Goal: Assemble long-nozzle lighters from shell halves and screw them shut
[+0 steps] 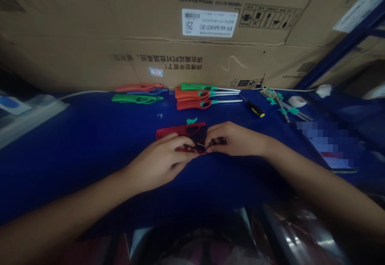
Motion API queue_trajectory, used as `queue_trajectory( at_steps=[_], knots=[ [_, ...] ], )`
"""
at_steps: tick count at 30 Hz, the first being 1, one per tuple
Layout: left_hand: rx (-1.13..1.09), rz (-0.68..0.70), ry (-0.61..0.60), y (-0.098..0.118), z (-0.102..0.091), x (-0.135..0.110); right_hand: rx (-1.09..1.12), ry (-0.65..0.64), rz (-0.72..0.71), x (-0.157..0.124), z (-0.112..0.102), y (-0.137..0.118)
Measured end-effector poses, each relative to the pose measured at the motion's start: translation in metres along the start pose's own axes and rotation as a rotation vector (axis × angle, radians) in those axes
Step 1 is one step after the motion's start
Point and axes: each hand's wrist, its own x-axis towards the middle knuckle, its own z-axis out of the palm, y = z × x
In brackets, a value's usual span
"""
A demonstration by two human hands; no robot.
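A red plastic lighter shell (180, 130) lies open on the blue table (75, 144) in front of me. My left hand (161, 158) rests on its near edge, fingers pinched on a small metal part I cannot make out. My right hand (233, 138) is curled over the shell's right end, fingertips pressed together close to the left hand's. A small teal trigger piece (191, 120) lies just behind the shell.
Behind stand assembled long lighters: a green and orange group (136, 93) at the left, orange and green ones with metal tubes (207, 95) at the middle. A black-and-yellow screwdriver (254, 108), loose tubes with teal parts (282, 104) and cardboard boxes (192, 32) line the back.
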Motion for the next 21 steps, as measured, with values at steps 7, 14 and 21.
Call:
queue_trajectory(
  at_steps=[7, 14, 21],
  knots=[
    [-0.012, -0.009, 0.0, 0.0019, 0.0006, 0.0014, -0.059, -0.006, -0.037, -0.0003, 0.0003, -0.003],
    [-0.005, -0.007, 0.021, 0.0009, 0.0009, 0.0016, -0.053, -0.028, -0.045, -0.0011, -0.0013, -0.003],
    [0.002, 0.004, 0.01, 0.0007, 0.001, 0.0023, -0.096, -0.003, -0.038, -0.0014, 0.0006, -0.0059]
  ],
)
